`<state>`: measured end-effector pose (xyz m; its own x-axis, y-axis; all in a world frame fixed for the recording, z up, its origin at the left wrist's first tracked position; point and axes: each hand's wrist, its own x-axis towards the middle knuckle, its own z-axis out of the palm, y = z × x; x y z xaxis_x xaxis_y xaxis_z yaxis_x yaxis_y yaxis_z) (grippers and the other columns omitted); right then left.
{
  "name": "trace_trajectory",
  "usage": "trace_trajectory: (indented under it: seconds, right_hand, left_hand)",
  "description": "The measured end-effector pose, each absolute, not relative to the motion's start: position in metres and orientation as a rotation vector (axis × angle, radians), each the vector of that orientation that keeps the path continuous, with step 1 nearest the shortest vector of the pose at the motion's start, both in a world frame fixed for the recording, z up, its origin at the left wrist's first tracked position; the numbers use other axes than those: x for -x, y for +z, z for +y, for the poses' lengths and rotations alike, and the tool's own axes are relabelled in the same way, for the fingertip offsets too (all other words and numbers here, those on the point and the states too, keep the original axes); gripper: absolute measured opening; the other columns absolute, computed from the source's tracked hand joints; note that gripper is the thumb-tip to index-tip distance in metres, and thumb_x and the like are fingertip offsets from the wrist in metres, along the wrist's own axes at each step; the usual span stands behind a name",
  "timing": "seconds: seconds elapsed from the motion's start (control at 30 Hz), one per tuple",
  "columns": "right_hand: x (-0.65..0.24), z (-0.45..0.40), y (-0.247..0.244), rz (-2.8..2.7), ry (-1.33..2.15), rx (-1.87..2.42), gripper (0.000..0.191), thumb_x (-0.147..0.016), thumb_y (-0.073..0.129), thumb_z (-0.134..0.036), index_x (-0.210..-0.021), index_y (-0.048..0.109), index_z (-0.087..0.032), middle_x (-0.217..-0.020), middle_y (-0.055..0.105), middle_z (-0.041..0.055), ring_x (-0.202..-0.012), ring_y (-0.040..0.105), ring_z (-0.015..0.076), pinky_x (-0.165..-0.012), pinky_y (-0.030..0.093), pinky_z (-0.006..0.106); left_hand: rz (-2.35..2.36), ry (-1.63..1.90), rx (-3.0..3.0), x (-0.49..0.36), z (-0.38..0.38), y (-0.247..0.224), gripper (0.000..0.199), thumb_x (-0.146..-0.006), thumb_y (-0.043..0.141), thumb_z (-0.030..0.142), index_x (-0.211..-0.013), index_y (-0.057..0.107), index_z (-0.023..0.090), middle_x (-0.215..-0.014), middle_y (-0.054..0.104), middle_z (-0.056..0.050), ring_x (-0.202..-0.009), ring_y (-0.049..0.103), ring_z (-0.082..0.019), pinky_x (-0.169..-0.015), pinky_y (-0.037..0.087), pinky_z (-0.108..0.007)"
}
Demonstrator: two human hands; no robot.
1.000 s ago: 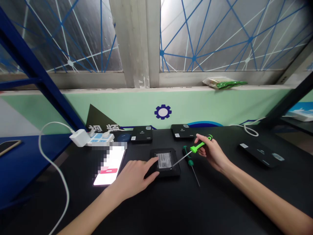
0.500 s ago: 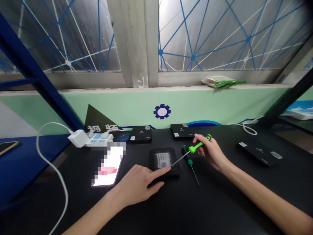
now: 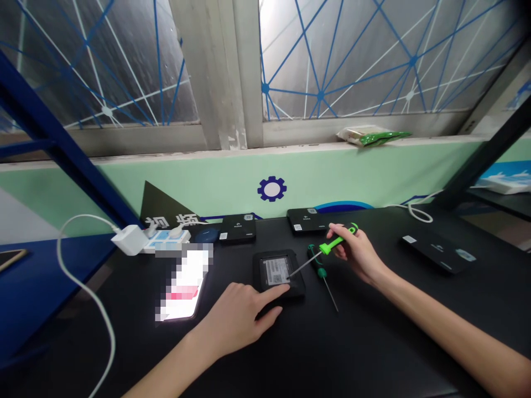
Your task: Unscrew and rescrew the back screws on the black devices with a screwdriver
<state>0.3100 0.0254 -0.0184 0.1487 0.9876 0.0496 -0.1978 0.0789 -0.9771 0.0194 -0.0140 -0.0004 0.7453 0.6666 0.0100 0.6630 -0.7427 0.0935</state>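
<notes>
A small black box (image 3: 298, 288) with a grey-white label (image 3: 275, 271) on its upper face lies on the black table. My left hand (image 3: 244, 315) has its index finger stretched onto the box's near edge, thumb apart and lower. In my right hand (image 3: 352, 251) is a bright green screwdriver (image 3: 332, 245), slanting down to the left. Its tip meets the box at the right part of the label; whether it presses there I cannot tell. Between the box and my right hand lies a dark green screwdriver (image 3: 321, 271), its shaft pointing toward me.
Two black boxes (image 3: 238, 228) (image 3: 305, 220) stand by the wall, and a flat black cover (image 3: 437, 254) lies at right. A lit phone (image 3: 186, 287) is left of my left hand. Behind it are a power strip (image 3: 168, 241) and a white charger (image 3: 130, 240) with a cable.
The green screwdriver's tip has shifted slightly up and left, from beside my left fingertip to the label's edge. The whole view has tilted a little.
</notes>
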Motion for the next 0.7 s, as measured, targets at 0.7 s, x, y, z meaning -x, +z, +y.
trace_trajectory:
  seconds: [0.7]
  right_hand:
    - [-0.306, 0.025, -0.019, -1.088, 1.019, 1.108, 0.035, -0.085, 0.069, -0.049, -0.08, 0.068, -0.014, -0.05, 0.048, -0.0031, -0.043, 0.04, 0.0085, -0.042, 0.028, 0.022]
  left_hand:
    - [0.987, 0.351, -2.75, -0.009, -0.006, 0.009, 0.02, -0.09, 0.044, 0.012, -0.091, 0.061, 0.023, -0.079, 0.061, 0.001, -0.065, 0.056, -0.016, -0.06, 0.039, -0.028]
